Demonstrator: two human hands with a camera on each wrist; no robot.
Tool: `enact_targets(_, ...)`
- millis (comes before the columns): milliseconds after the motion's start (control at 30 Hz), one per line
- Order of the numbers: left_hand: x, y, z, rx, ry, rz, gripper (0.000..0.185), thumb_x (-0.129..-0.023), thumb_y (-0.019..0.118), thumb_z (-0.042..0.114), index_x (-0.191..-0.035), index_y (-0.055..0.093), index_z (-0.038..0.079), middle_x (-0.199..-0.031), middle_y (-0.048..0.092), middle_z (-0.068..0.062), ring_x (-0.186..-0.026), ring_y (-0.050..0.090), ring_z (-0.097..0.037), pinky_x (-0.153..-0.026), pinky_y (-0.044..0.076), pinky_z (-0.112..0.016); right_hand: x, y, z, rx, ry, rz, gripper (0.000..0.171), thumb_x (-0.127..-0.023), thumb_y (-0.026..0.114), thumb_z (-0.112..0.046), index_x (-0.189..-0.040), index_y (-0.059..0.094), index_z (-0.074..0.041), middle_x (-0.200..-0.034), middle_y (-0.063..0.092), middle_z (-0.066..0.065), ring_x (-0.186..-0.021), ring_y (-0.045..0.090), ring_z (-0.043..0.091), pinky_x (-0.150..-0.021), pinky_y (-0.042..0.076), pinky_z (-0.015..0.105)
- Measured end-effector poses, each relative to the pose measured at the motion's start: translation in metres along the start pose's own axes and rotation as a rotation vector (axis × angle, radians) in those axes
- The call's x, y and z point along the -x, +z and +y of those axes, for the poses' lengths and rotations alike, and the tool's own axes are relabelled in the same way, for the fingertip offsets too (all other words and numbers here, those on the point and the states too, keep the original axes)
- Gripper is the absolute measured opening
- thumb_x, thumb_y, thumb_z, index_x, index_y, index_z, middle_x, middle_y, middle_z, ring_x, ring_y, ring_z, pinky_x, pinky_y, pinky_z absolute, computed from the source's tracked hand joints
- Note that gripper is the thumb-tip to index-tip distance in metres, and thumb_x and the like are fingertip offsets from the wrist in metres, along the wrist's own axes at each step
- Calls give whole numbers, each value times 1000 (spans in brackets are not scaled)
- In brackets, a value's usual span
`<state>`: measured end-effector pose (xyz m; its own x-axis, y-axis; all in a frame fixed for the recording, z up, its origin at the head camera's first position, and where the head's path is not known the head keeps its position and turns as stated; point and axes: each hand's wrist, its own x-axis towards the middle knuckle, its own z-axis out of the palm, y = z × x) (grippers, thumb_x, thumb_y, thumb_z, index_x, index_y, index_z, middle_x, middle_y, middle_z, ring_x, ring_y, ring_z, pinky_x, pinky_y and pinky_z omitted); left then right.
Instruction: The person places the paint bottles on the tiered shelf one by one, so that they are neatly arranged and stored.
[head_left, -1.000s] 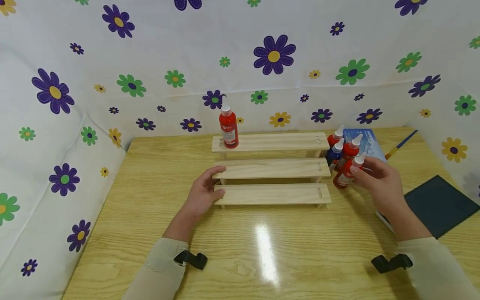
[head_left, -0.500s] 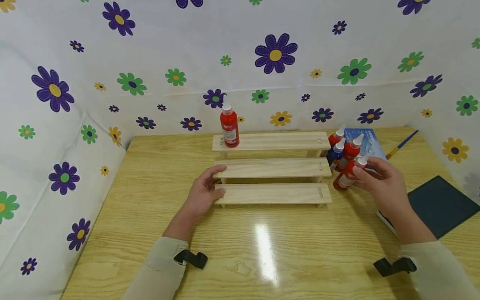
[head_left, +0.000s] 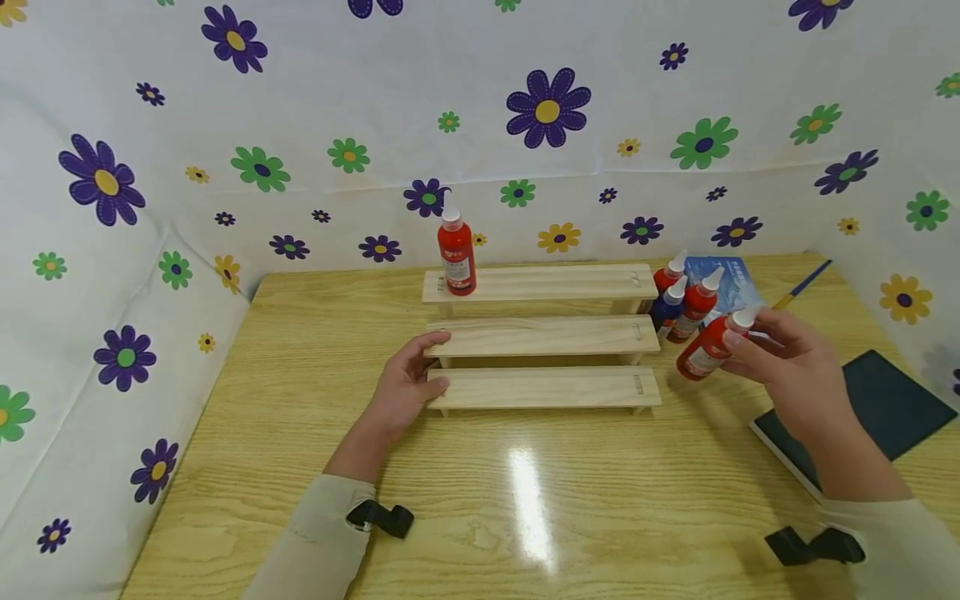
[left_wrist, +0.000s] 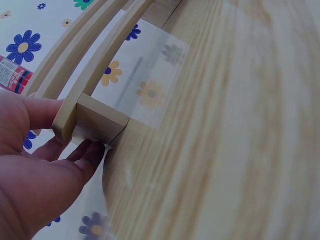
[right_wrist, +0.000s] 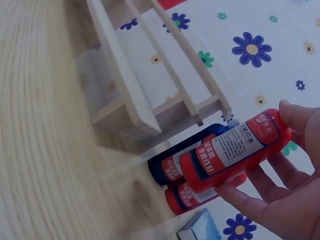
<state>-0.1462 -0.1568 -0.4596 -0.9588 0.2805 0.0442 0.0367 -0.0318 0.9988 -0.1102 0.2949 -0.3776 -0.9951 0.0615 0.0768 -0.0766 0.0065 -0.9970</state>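
Observation:
My left hand [head_left: 399,390] grips the left end of a three-tier wooden display rack [head_left: 543,388]. In the left wrist view its thumb lies against the lowest board [left_wrist: 92,70], fingers curled by the end support. At the right, my right hand [head_left: 806,379] pinches a red ink bottle [head_left: 703,352] near its white cap. That bottle is tilted and held above the table; its label faces the right wrist camera. Another red bottle [head_left: 456,260] stands upright on the top tier's left end. Beside the rack's right end stand a blue bottle [head_left: 664,313] and two red bottles [head_left: 697,308].
A light-blue printed box or packet [head_left: 723,287] lies behind the bottles. Farther right is a paintbrush [head_left: 802,283]. A dark flat square pad [head_left: 892,404] lies partly behind the right forearm. Flower-patterned cloth [head_left: 547,192] hangs behind the wooden table [head_left: 450,500].
My right hand has drawn the red bottle up and to the right, away from the other bottles, and it tilts more. The left hand stays on the rack.

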Motion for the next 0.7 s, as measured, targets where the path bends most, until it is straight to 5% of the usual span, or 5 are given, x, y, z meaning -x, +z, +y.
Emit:
enact_targets(500,1,-1,1,14,-8,-8,59,-86,56,-16,-134,50,18,-142,38,1,-121,38,-37,-100,29,-47,1,11,-47,-15,-113,-17,34,-89,61,0,-121,54,6,-123,45,15,-101,55,19,-68,52,25)
enact_targets(700,1,0,2,6,-11,-1,59,-86,57,-15,-134,51,19,-140,39,1,-121,40,-37,-92,39,-40,-5,21,-63,41,-166,-55,35,-90,60,0,-124,54,5,-122,45,18,-103,53,21,-68,52,24)
